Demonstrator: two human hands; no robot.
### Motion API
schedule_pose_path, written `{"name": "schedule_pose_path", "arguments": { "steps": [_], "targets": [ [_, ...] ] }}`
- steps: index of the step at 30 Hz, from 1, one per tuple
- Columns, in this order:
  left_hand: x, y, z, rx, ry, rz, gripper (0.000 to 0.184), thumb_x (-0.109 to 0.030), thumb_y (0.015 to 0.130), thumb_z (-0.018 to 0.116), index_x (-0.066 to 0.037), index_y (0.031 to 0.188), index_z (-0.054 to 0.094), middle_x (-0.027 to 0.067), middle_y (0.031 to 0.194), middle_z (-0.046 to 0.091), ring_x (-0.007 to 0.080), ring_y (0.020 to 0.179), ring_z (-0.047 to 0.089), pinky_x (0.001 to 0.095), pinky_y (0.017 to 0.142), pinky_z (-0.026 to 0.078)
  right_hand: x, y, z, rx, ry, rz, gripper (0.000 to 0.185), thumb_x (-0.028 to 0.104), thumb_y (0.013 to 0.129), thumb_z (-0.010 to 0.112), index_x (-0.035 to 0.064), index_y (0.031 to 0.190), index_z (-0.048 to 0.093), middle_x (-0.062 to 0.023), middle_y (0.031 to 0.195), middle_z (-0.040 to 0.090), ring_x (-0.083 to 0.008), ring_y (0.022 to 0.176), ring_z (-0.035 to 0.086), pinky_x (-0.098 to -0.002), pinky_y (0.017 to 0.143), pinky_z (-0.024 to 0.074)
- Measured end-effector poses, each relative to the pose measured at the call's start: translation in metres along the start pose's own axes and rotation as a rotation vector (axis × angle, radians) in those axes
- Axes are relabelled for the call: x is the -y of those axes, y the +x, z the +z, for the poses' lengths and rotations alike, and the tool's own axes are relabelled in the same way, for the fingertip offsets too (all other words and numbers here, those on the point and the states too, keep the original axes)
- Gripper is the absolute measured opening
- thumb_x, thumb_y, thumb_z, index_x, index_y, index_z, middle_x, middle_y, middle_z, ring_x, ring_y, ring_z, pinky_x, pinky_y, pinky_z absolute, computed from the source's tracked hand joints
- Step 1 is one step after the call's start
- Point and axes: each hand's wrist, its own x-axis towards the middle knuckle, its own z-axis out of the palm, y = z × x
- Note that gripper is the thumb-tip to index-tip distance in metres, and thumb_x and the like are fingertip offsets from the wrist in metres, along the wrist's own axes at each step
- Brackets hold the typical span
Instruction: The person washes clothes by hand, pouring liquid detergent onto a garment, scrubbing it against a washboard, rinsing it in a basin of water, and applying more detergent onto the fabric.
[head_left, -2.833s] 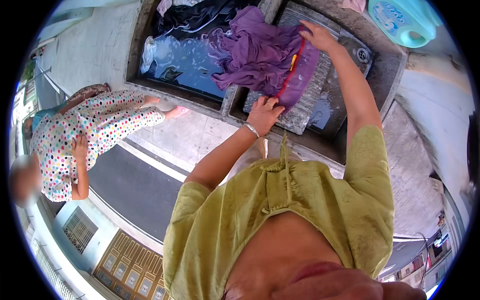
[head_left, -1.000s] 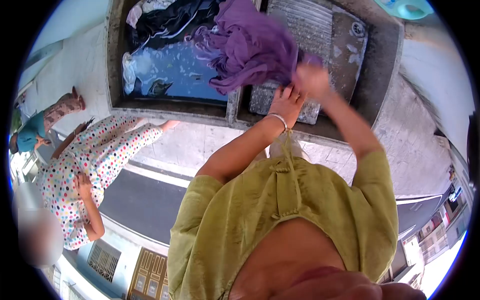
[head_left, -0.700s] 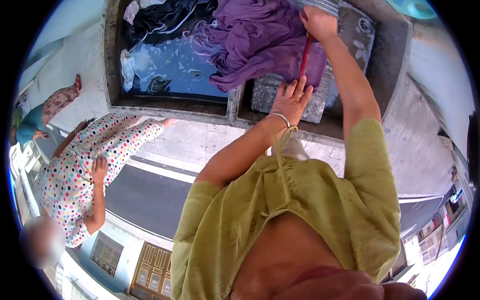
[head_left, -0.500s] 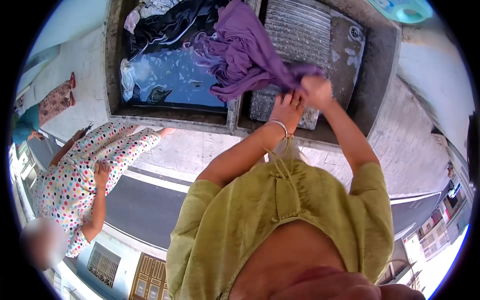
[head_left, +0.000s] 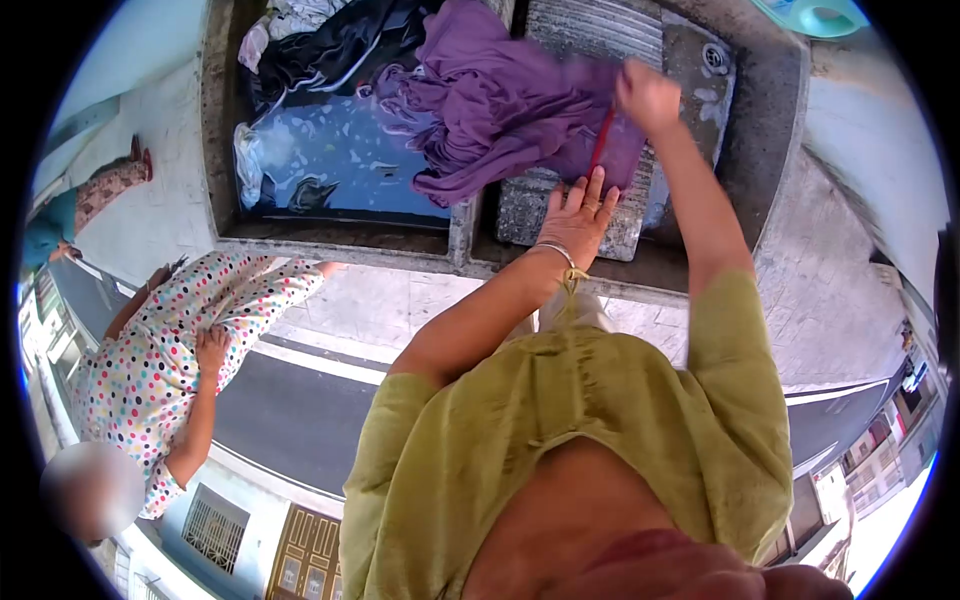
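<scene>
Purple cloth (head_left: pixel 490 110) lies bunched across the divider of a concrete sink, partly over the water and partly over a ridged washing slab (head_left: pixel 600 40). Its red-striped edge is spread on the slab. My left hand (head_left: pixel 576 218), with a bracelet at the wrist, rests on the near end of that edge, fingers spread and pointing away from me. At the far end of the edge, my right hand (head_left: pixel 648 98) is closed on the cloth; its fingertips are partly hidden.
Dark clothes (head_left: pixel 335 45) and a white cloth (head_left: pixel 248 165) lie in the water-filled left basin (head_left: pixel 330 235). A drain (head_left: pixel 715 58) is at right, and a turquoise bottle (head_left: pixel 815 15) beyond the sink. A person in dotted clothes (head_left: pixel 150 370) and another person (head_left: pixel 55 225) are at left.
My right hand has swung away from my left hand, drawing the purple cloth's edge out over the slab, so the red stripe shows again. My left hand has barely moved.
</scene>
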Motion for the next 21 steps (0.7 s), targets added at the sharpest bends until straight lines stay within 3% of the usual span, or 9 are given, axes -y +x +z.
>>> {"name": "schedule_pose_path", "arguments": {
  "steps": [2,6,9,10,12,15,18,20,21],
  "targets": [
    [0.001,-0.001,-0.004,0.060,-0.010,-0.006,0.060,-0.013,0.079,0.047,-0.011,0.138,0.032,0.0173,0.147,0.015,0.0313,0.127,0.027,0.0482,0.101,0.021,-0.010,0.050,0.011,-0.088,-0.089,-0.066,0.018,0.026,0.083,0.053,0.0107,0.072,0.052,-0.0102,0.063,0.057,-0.0305,0.054,0.058,-0.0412,0.045,0.0464],
    [0.000,-0.001,-0.015,0.038,0.018,0.028,0.060,-0.014,0.079,0.046,-0.011,0.137,0.032,0.0176,0.146,0.018,0.0316,0.127,0.026,0.0498,0.100,0.021,0.035,-0.009,-0.044,0.063,-0.031,-0.106,0.022,0.028,0.078,0.058,0.0091,0.070,0.051,-0.0104,0.060,0.055,-0.0293,0.057,0.059,-0.0400,0.050,0.0485],
    [-0.003,0.008,-0.034,0.391,0.001,0.005,0.059,-0.016,0.080,0.046,-0.011,0.137,0.032,0.0178,0.147,0.017,0.0325,0.128,0.025,0.0492,0.102,0.019,0.043,-0.082,-0.060,0.351,0.254,-0.198,0.018,0.024,0.071,0.061,0.0101,0.064,0.052,-0.0073,0.061,0.055,-0.0251,0.055,0.057,-0.0370,0.049,0.0473],
    [-0.004,0.008,-0.027,0.390,-0.003,-0.001,0.059,-0.016,0.080,0.046,-0.011,0.137,0.032,0.0178,0.147,0.017,0.0325,0.128,0.025,0.0492,0.102,0.019,0.033,-0.066,-0.051,0.236,0.190,-0.182,0.019,0.024,0.071,0.062,0.0099,0.065,0.052,-0.0087,0.061,0.055,-0.0260,0.056,0.058,-0.0373,0.049,0.0474],
    [-0.003,0.002,-0.005,0.071,0.032,-0.013,0.060,-0.017,0.080,0.046,-0.012,0.138,0.032,0.0173,0.147,0.017,0.0327,0.128,0.026,0.0494,0.102,0.020,0.016,-0.027,-0.022,-0.001,0.080,-0.134,0.021,0.025,0.071,0.065,0.0096,0.067,0.051,-0.0114,0.062,0.055,-0.0277,0.057,0.059,-0.0380,0.049,0.0477],
    [-0.007,-0.001,-0.007,0.069,0.017,-0.024,0.062,-0.015,0.079,0.047,-0.012,0.139,0.031,0.0173,0.147,0.018,0.0322,0.127,0.027,0.0492,0.101,0.022,-0.005,0.025,0.003,-0.060,-0.088,-0.012,0.022,0.027,0.076,0.062,0.0105,0.068,0.050,-0.0105,0.063,0.057,-0.0285,0.055,0.059,-0.0391,0.044,0.0460],
    [-0.003,-0.003,-0.012,0.032,0.033,0.018,0.063,-0.014,0.078,0.048,-0.012,0.138,0.031,0.0176,0.146,0.020,0.0329,0.125,0.029,0.0483,0.100,0.023,0.017,0.004,-0.023,0.006,-0.013,-0.163,0.016,0.024,0.075,0.059,0.0116,0.070,0.051,-0.0058,0.066,0.058,-0.0256,0.056,0.059,-0.0390,0.044,0.0470],
    [-0.003,0.002,-0.021,0.129,0.041,-0.002,0.063,-0.015,0.078,0.048,-0.012,0.138,0.030,0.0171,0.146,0.020,0.0323,0.125,0.029,0.0483,0.100,0.023,0.049,-0.072,-0.053,0.181,0.167,-0.271,0.014,0.022,0.073,0.060,0.0116,0.070,0.051,-0.0063,0.065,0.058,-0.0258,0.056,0.059,-0.0387,0.046,0.0471],
    [-0.003,0.006,-0.040,0.469,0.079,0.037,0.064,-0.014,0.078,0.048,-0.013,0.139,0.029,0.0165,0.146,0.021,0.0317,0.126,0.029,0.0483,0.100,0.024,0.060,-0.096,-0.066,0.185,0.358,-0.368,0.013,0.021,0.072,0.060,0.0114,0.070,0.051,-0.0069,0.064,0.057,-0.0261,0.055,0.059,-0.0389,0.046,0.0470]
  ]
}}
